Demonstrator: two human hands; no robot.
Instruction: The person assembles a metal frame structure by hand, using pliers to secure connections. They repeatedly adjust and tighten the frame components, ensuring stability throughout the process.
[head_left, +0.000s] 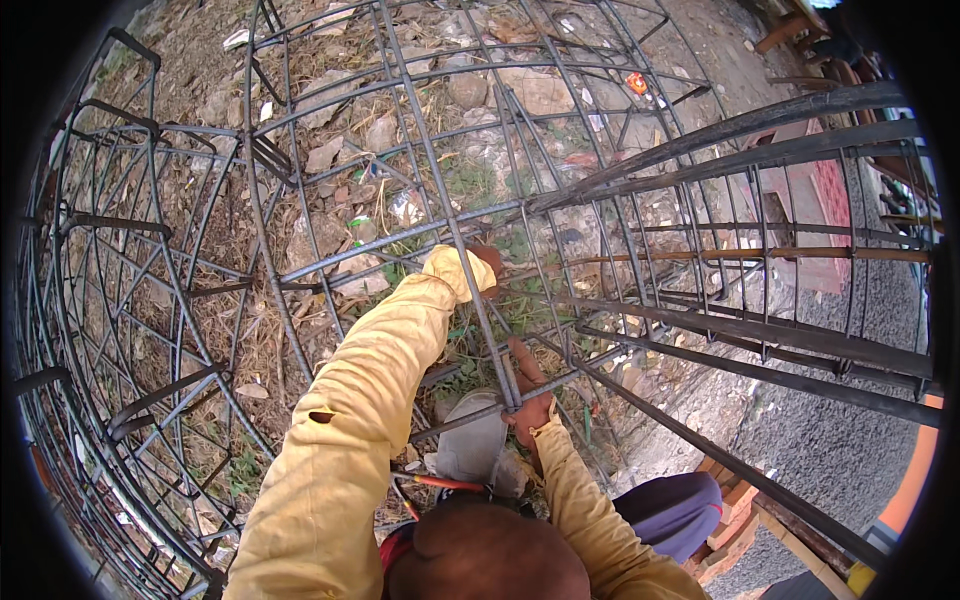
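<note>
A curved cage of dark steel rebar (300,265) fills the view over dry, littered ground. My left hand (488,260), in a long yellow sleeve, reaches up to a crossing of bars at the middle of the cage. Only a small part of it shows past the cuff, and its fingers are hidden. My right hand (530,398) is lower, wrapped round a crossing where a slanted bar (495,345) meets a horizontal one. An orange-handled tool (440,482) lies by my lap, below a pale grey shoe (470,440).
Long straight bars (760,340) run off to the right over grey gravel (840,450). Stones, dry leaves and scraps lie beneath the cage. Bricks (735,510) sit beside my purple trouser leg (670,510). Wooden furniture stands at the top right.
</note>
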